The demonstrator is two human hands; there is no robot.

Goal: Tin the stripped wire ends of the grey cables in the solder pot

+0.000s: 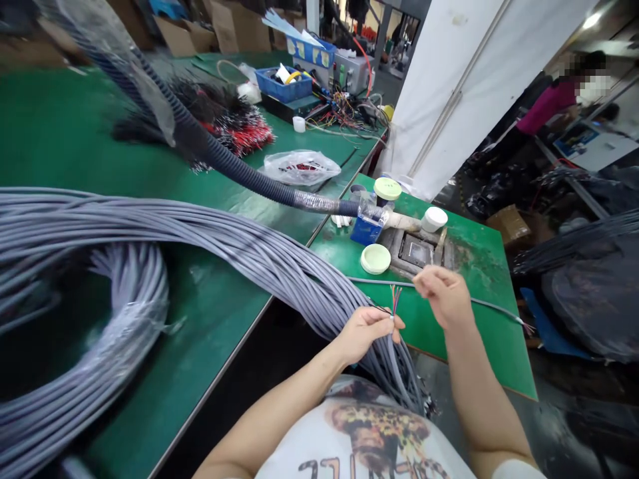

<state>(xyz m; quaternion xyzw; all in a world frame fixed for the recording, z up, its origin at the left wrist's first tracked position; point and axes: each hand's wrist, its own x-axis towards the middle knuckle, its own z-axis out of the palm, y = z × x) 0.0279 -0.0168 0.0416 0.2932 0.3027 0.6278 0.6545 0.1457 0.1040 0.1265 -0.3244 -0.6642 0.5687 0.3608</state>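
Observation:
Between the thumb and fingers of my left hand (369,330) is the stripped end of a grey cable. Its thin coloured wires (395,301), red, orange and dark among them, fan upward above the fingertips. My right hand (446,296) is raised to the right of the wires, apart from them, with fingers pinched together. Whatever it holds, if anything, is too small to make out. Beyond that hand sits a small grimy soldering pot (418,253). A thick bundle of grey cables (279,256) runs from the left to beneath my left hand.
A corrugated hose (239,174) crosses the green table toward a blue box (367,229). Near the pot stand an open round tub (375,259), a white cup (434,219) and a lidded jar (388,189). Another grey cable (492,307) lies across the board. A person (549,106) works at far right.

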